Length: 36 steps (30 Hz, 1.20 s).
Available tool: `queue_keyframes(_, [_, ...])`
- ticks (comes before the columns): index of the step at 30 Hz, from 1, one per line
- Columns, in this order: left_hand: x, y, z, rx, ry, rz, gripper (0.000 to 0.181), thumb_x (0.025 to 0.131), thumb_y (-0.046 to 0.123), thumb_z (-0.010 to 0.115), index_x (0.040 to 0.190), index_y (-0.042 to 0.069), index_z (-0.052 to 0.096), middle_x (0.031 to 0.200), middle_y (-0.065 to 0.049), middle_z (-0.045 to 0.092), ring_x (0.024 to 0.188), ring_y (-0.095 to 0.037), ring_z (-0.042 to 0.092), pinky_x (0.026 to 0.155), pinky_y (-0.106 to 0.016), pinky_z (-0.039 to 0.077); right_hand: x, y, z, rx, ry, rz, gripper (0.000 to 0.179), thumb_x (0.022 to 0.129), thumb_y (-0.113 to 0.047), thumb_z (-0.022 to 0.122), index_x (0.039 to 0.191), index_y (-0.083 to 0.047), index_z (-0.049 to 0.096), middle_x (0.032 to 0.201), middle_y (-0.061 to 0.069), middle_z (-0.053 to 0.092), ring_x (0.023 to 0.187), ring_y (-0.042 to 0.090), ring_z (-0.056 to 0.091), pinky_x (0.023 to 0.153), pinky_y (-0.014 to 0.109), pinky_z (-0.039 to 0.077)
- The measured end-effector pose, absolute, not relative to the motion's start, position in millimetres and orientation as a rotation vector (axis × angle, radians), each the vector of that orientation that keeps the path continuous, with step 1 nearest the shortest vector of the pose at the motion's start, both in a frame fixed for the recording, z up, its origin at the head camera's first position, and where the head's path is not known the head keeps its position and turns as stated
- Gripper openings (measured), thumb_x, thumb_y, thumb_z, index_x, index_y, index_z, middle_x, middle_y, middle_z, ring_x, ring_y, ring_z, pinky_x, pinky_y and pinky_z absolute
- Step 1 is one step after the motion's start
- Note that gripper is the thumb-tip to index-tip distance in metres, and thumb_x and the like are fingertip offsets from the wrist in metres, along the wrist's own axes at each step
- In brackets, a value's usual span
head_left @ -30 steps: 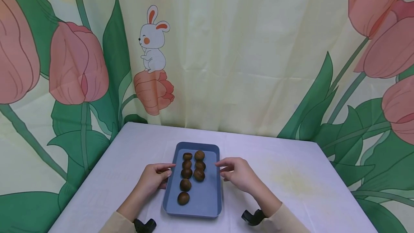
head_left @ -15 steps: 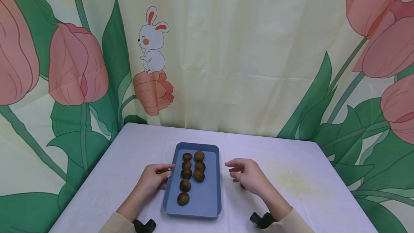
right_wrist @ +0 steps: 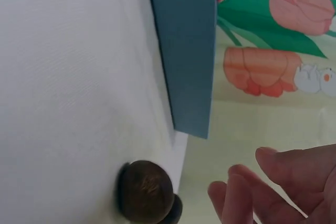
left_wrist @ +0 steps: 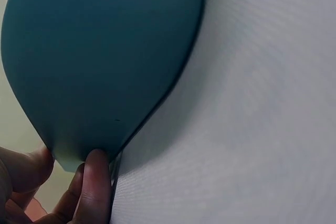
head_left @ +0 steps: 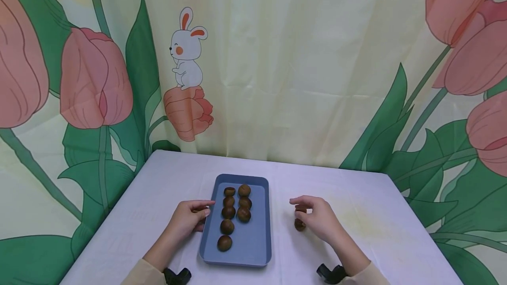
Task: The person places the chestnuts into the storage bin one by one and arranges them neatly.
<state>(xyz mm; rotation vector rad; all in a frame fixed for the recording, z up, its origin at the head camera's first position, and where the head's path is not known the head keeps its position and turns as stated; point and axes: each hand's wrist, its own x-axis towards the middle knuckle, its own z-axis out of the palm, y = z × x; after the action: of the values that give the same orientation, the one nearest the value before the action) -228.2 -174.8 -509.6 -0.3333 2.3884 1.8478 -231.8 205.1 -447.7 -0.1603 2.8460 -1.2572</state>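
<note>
A blue tray (head_left: 255,236) on the table holds several round brown chestnuts (head_left: 224,243) in two columns, the left one longer. At the tray's left side, my left hand (head_left: 186,217) pinches the rim, fingers against the outer wall in the left wrist view. My right hand (head_left: 317,217) hovers over the table right of the tray, thumb and fingers apart. Below its fingertips lies a chestnut (head_left: 299,224), with another (head_left: 301,210) just behind it, partly hidden by the hand. In the right wrist view, the nearer chestnut (right_wrist: 145,191) sits clear of the fingers.
A white cloth covers the table (head_left: 356,206). Behind it hangs a pale curtain (head_left: 277,78) printed with tulips and a rabbit. Black wrist cameras (head_left: 332,273) are strapped at both sleeves.
My right hand has moved right, away from the tray's right rim, to above the loose chestnuts, which now show below it. The left hand and tray have stayed put.
</note>
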Motion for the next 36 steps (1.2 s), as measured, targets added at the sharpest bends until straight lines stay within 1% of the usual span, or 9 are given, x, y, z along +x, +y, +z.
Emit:
queue_keyframes(2, [-228, -175, -509, -0.332, 2.391, 1.848, 0.028, 0.102, 0.001, 0.069, 0.125, 0.011, 0.081, 0.110, -0.013, 0.074, 0.077, -0.014, 0.073, 0.062, -0.035, 0.066, -232, 210, -450, -0.169, 2.880, -1.233, 0.031, 0.092, 0.002, 0.076, 0.118, -0.014, 0.082, 0.114, 0.005, 0.082, 0.117, 0.025, 0.072, 0.101, 0.048, 0.058])
queue_keyframes(4, [-228, -175, -509, -0.334, 2.390, 1.848, 0.028, 0.101, 0.001, 0.070, 0.125, 0.011, 0.082, 0.109, -0.013, 0.074, 0.076, -0.014, 0.073, 0.062, -0.034, 0.066, -232, 215, -453, -0.164, 2.893, -1.223, 0.032, 0.092, 0.002, 0.075, 0.119, -0.014, 0.081, 0.116, 0.005, 0.082, 0.123, 0.027, 0.070, 0.099, 0.048, 0.057])
queue_keyframes(6, [-228, -175, -509, -0.335, 2.391, 1.846, 0.028, 0.101, 0.002, 0.070, 0.125, 0.012, 0.082, 0.110, -0.014, 0.074, 0.075, -0.014, 0.073, 0.062, -0.034, 0.066, -233, 219, -454, -0.151, 2.892, -1.221, 0.033, 0.092, 0.001, 0.074, 0.120, -0.013, 0.081, 0.118, 0.005, 0.081, 0.125, 0.029, 0.069, 0.091, 0.041, 0.059])
queue_keyframes(9, [-227, -175, -509, -0.338, 2.391, 1.847, 0.028, 0.101, 0.002, 0.070, 0.125, 0.011, 0.082, 0.110, -0.014, 0.074, 0.076, -0.014, 0.074, 0.062, -0.035, 0.066, -233, 225, -455, -0.132, 2.869, -1.237, 0.034, 0.091, 0.001, 0.075, 0.122, -0.012, 0.079, 0.120, 0.009, 0.080, 0.122, 0.031, 0.070, 0.075, 0.030, 0.059])
queue_keyframes(12, [-227, -175, -509, -0.335, 2.392, 1.852, 0.028, 0.102, 0.002, 0.069, 0.125, 0.011, 0.081, 0.111, -0.014, 0.074, 0.077, -0.014, 0.074, 0.063, -0.035, 0.066, -234, 229, -456, -0.112, 2.848, -1.249, 0.036, 0.090, 0.002, 0.075, 0.124, -0.010, 0.078, 0.122, 0.013, 0.079, 0.116, 0.032, 0.071, 0.068, 0.027, 0.060])
queue_keyframes(18, [-228, -175, -508, -0.338, 2.392, 1.851, 0.028, 0.101, 0.001, 0.070, 0.125, 0.011, 0.081, 0.111, -0.014, 0.074, 0.078, -0.014, 0.074, 0.063, -0.035, 0.066, -239, 235, -461, -0.054, 2.844, -1.231, 0.037, 0.090, 0.001, 0.075, 0.125, -0.009, 0.078, 0.126, 0.017, 0.076, 0.118, 0.036, 0.071, 0.068, 0.029, 0.061])
queue_keyframes(24, [-228, -175, -508, -0.336, 2.389, 1.855, 0.028, 0.102, 0.002, 0.070, 0.125, 0.010, 0.081, 0.109, -0.014, 0.073, 0.077, -0.014, 0.074, 0.063, -0.035, 0.066, -247, 238, -468, -0.021, 2.802, -1.268, 0.036, 0.090, 0.004, 0.074, 0.125, -0.006, 0.077, 0.127, 0.017, 0.076, 0.119, 0.037, 0.070, 0.070, 0.032, 0.063])
queue_keyframes(31, [-227, -174, -508, -0.331, 2.395, 1.866, 0.027, 0.100, 0.001, 0.071, 0.124, 0.009, 0.081, 0.109, -0.014, 0.075, 0.077, -0.014, 0.074, 0.061, -0.034, 0.066, -258, 236, -478, 0.003, 2.732, -1.299, 0.034, 0.091, 0.007, 0.073, 0.123, -0.004, 0.076, 0.121, 0.013, 0.076, 0.110, 0.028, 0.070, 0.072, 0.035, 0.064])
queue_keyframes(36, [-227, -173, -508, -0.335, 2.396, 1.867, 0.027, 0.100, 0.001, 0.071, 0.124, 0.009, 0.081, 0.110, -0.015, 0.076, 0.077, -0.014, 0.075, 0.061, -0.034, 0.065, -265, 234, -481, -0.022, 2.737, -1.242, 0.031, 0.091, 0.008, 0.073, 0.119, -0.006, 0.077, 0.114, 0.009, 0.076, 0.101, 0.022, 0.069, 0.073, 0.035, 0.062])
